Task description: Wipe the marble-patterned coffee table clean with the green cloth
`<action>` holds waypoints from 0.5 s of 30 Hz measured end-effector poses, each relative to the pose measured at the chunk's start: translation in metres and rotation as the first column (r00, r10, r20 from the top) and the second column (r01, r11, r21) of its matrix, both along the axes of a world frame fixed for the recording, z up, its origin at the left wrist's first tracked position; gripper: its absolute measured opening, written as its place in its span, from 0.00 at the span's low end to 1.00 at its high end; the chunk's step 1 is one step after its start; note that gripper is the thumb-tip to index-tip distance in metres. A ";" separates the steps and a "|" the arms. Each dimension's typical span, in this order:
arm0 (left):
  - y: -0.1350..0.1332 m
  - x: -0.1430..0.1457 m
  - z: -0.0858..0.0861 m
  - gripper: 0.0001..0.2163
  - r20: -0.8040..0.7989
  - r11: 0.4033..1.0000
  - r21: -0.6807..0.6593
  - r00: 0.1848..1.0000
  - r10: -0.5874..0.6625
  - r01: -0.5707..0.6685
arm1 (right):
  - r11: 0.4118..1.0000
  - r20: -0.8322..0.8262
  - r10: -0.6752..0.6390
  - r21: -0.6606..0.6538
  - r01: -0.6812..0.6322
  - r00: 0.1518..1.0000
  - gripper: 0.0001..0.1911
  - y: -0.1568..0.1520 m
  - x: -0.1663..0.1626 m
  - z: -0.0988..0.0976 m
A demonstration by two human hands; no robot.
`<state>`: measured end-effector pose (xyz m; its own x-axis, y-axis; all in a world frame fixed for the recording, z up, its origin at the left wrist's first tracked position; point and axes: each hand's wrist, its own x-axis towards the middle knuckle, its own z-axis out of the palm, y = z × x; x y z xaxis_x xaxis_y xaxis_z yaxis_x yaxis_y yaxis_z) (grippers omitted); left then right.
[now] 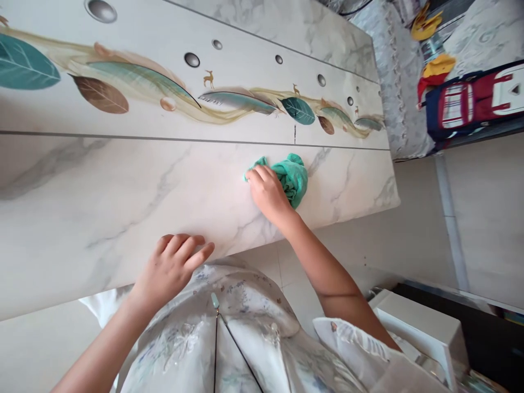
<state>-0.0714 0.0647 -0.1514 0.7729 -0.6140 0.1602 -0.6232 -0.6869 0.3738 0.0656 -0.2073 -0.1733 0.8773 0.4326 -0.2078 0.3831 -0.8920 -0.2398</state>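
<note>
My right hand [267,191] presses a crumpled green cloth [291,176] against a white marble-patterned surface [123,207], with its fingers closed over the cloth's near side. My left hand [172,267] rests at the near edge of the same surface, fingers lying flat and a little curled, with nothing in it. Above both hands a band of painted teal and brown leaves [229,101] with small gold deer runs across the surface.
A red, blue and white toy car [475,101] and yellow items [438,65] lie at the upper right beside a grey patterned cover [397,82]. A white box-like object [421,327] stands at the lower right. Pale tiled floor lies between them.
</note>
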 end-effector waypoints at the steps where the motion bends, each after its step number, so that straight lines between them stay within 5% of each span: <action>1: 0.000 0.000 0.000 0.23 -0.010 1.000 -0.001 1.000 0.005 -0.005 | 1.000 -0.007 0.011 0.006 -0.011 1.000 0.15 0.000 -0.001 0.000; 15: -0.001 0.004 0.002 0.26 -0.022 0.999 0.035 1.000 0.011 -0.011 | 1.000 0.046 -0.007 0.008 0.007 0.999 0.15 0.000 -0.002 -0.008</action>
